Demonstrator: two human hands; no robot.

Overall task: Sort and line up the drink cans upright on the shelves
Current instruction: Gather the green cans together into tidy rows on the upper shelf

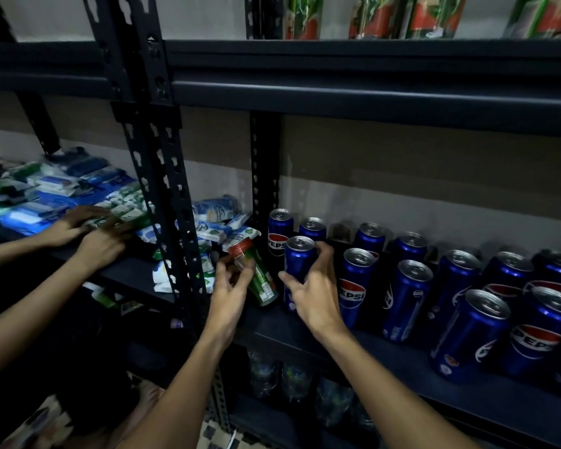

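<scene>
- Head view: my left hand (229, 286) pinches the green can (259, 277) just below its red lid, at 9 o'clock of the blue can (298, 260). I take it I'm pulling the odd one out of the blue lot.
- Right hand (311, 286) wraps the blue can, thumb on one side and fingers on the other, likely to steady it in line.
- Green can leans: long axis tilted, lid toward 11 o'clock, base toward 5. I can't tell if the base touches the shelf (305, 332).
- Blue can stands upright, tab end at 12, at the left end of the row (405, 296).
- Other hands (91, 234), far at 9 o'clock, rest on packets (46, 196).
</scene>
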